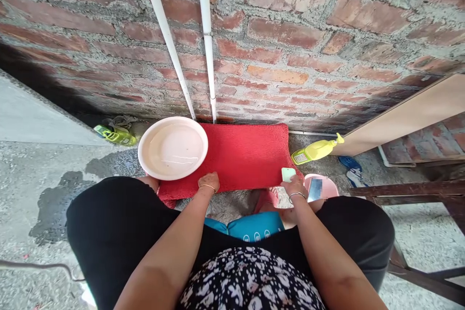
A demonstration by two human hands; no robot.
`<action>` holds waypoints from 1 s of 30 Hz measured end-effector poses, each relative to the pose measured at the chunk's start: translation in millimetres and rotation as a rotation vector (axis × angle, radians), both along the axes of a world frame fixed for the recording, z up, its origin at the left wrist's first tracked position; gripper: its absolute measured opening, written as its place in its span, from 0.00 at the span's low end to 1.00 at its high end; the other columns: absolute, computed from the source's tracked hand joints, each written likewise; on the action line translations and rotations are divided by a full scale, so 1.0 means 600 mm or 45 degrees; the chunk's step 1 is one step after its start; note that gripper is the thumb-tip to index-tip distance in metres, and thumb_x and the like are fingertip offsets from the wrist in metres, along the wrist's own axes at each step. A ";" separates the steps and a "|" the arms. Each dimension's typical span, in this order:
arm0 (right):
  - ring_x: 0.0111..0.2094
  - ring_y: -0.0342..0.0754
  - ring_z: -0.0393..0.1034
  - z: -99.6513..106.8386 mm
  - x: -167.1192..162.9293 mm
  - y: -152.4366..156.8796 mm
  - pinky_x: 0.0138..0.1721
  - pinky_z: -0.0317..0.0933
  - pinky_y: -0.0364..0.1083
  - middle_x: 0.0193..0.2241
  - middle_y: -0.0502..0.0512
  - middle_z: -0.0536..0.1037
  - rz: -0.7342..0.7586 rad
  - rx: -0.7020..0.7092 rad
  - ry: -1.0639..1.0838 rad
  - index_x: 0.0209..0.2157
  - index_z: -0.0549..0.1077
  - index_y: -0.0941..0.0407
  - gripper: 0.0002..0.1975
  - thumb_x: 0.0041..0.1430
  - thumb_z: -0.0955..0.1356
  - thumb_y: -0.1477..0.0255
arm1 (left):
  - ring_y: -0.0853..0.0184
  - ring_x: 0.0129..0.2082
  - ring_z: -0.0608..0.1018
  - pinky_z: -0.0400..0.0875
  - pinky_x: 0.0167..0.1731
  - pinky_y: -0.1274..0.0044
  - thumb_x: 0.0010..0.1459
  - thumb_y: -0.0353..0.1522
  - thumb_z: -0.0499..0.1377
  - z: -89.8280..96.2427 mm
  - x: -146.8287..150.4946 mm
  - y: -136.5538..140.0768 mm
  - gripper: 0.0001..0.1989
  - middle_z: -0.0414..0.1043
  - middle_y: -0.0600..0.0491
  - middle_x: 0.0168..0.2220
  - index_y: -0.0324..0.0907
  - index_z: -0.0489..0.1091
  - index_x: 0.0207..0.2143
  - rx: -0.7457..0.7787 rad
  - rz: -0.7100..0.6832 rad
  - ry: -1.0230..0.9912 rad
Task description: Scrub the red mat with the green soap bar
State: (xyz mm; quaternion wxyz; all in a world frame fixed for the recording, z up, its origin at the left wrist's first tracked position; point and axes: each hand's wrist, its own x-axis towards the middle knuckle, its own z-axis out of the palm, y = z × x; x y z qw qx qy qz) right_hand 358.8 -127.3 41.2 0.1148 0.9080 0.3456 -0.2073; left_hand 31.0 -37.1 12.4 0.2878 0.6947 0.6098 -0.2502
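Looking on from nearby, I start at the far left, where a green bottle (121,136) stands near the foot of the brick wall (269,34). Next comes a pale pink basin (172,147) holding water, its rim overlapping the left end of a red textured cloth (247,155). That cloth, the thing being worked on, lies spread crosswise in front of the person, just short of the wall; what supports it is hidden.

The left hand (209,182) rests curled on the cloth's near edge, right of the basin. I cannot tell whether that grip pinches the fabric or only presses it. Farther right, the right hand (293,186) has a narrow grip on a pale green block (288,174), possibly soap, over the cloth's near right corner.

Beyond that corner are a yellow spray bottle (316,150) and, nearer the person, a pink tub (332,184) with a phone (315,188).

The step in hand looks like readying the block against the cloth. To my eye, the next move calls for a flat, even contact, with the left hand steadying the edge.
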 end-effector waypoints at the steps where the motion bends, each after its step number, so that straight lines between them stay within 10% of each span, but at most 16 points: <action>1: 0.42 0.56 0.70 0.002 0.005 -0.005 0.38 0.60 0.50 0.45 0.64 0.69 -0.012 0.020 -0.005 0.48 0.65 0.55 0.24 0.51 0.65 0.58 | 0.57 0.48 0.75 0.71 0.42 0.68 0.56 0.28 0.49 0.000 0.003 0.000 0.19 0.72 0.41 0.49 0.41 0.68 0.49 0.003 -0.001 -0.005; 8: 0.41 0.51 0.70 0.000 -0.055 -0.009 0.41 0.59 0.48 0.45 0.56 0.70 0.394 -0.041 0.137 0.46 0.66 0.52 0.22 0.48 0.67 0.61 | 0.58 0.48 0.74 0.71 0.42 0.68 0.56 0.27 0.49 0.007 0.011 -0.001 0.19 0.71 0.40 0.49 0.41 0.68 0.49 -0.004 -0.015 -0.022; 14: 0.43 0.60 0.70 0.026 0.020 -0.024 0.35 0.62 0.52 0.45 0.69 0.69 -0.042 -0.169 -0.037 0.49 0.65 0.58 0.25 0.52 0.63 0.60 | 0.58 0.49 0.74 0.71 0.43 0.69 0.56 0.30 0.50 0.012 0.008 0.002 0.19 0.71 0.41 0.50 0.41 0.68 0.49 -0.007 -0.008 -0.042; 21: 0.43 0.52 0.69 0.002 -0.047 -0.004 0.42 0.59 0.49 0.47 0.57 0.68 0.264 0.026 0.057 0.47 0.65 0.53 0.22 0.51 0.66 0.60 | 0.58 0.49 0.74 0.71 0.43 0.69 0.55 0.30 0.51 0.011 0.006 0.004 0.19 0.71 0.42 0.50 0.42 0.68 0.49 -0.005 -0.007 -0.042; 30: 0.40 0.60 0.71 0.019 0.032 -0.024 0.31 0.62 0.51 0.42 0.74 0.71 -0.138 -0.090 -0.036 0.50 0.66 0.62 0.27 0.55 0.61 0.58 | 0.58 0.49 0.74 0.70 0.43 0.69 0.56 0.31 0.51 0.012 0.012 0.005 0.19 0.71 0.42 0.50 0.42 0.68 0.50 -0.024 0.000 -0.035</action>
